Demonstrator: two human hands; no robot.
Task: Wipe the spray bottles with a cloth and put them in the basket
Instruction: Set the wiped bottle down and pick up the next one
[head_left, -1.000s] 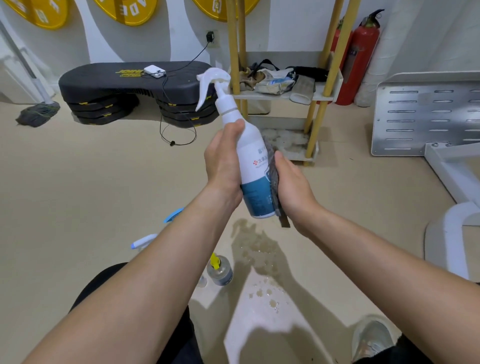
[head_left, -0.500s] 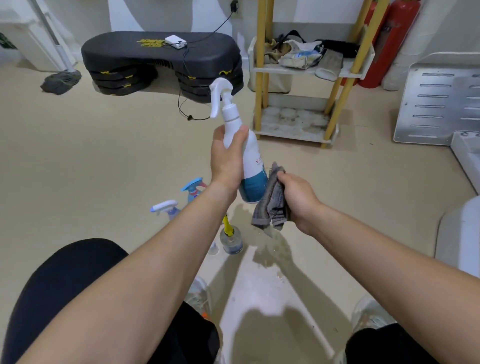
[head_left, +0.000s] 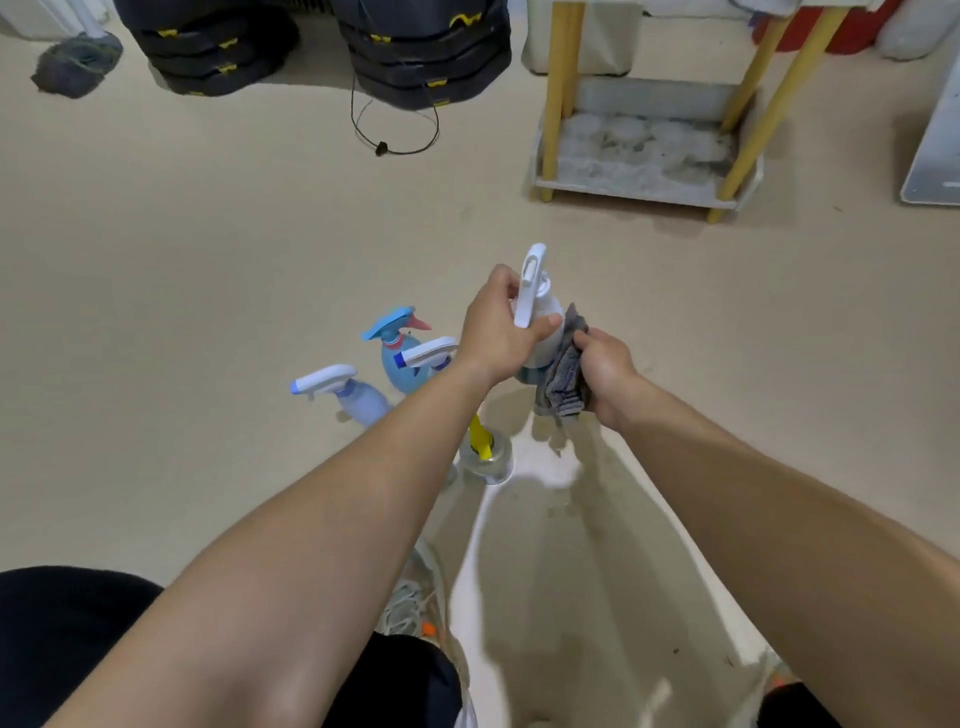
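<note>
Blocking white spray bottle (head_left: 546, 305) body, seemingly: left hand (head_left: 493, 332), right hand (head_left: 605, 370), cloth (head_left: 563, 382).

Spray bottle (head_left: 532, 280): white plastic, smooth, slight sheen. Cloth (head_left: 563, 379): grey fabric, ribbed, matt. Pale blue bottle (head_left: 363, 402): translucent plastic. Floor (head_left: 208, 260): beige, smooth, matt; wet patch (head_left: 550, 473) glossy. Shelf board (head_left: 639, 150): grey, stained, rough-looking. Shelf legs (head_left: 556, 93): yellow, smooth.

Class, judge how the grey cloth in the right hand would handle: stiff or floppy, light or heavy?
Probably floppy: the grey cloth hangs in loose folds below the right hand. Likely light, as curled fingers alone hold it.
</note>
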